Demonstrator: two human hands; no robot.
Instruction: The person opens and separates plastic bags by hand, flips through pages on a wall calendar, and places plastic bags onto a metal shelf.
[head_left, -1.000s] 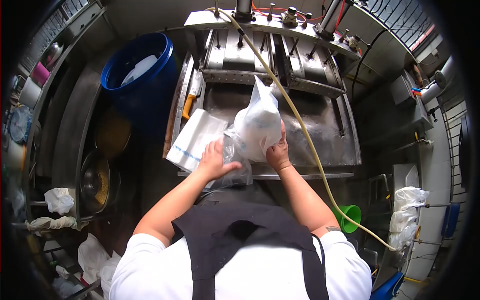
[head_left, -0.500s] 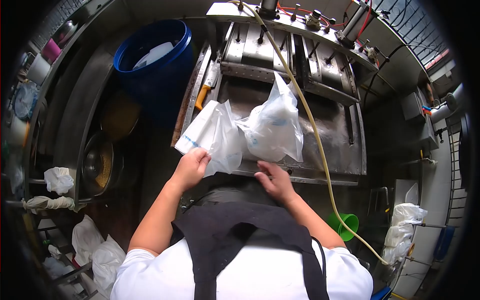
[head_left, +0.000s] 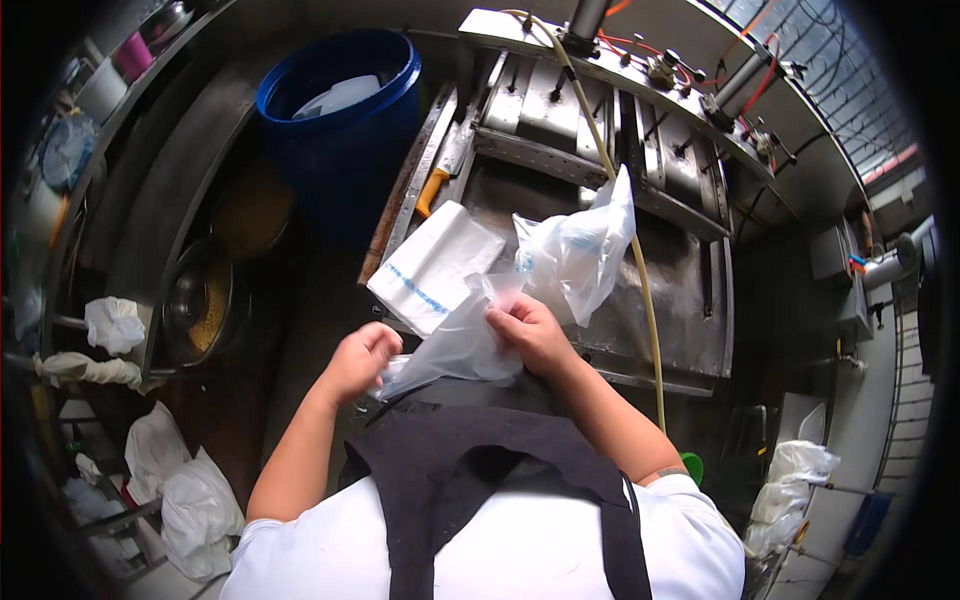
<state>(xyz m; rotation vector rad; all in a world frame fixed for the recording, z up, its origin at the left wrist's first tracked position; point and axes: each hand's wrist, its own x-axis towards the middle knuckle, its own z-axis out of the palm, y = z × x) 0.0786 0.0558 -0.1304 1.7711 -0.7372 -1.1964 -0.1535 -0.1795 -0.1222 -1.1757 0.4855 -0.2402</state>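
Head view: the right hand (head_left: 533,335) pinched a wrinkled, translucent plastic bag (head_left: 450,345) at a grey metal bench's (head_left: 695,320) near edge; the left hand (head_left: 360,362) was curled, its grip unclear.

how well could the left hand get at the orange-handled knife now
Probably yes, with a forward stretch: the orange-handled knife lies uncovered, and the flat white plastic between it and the left hand looks low enough to clear.
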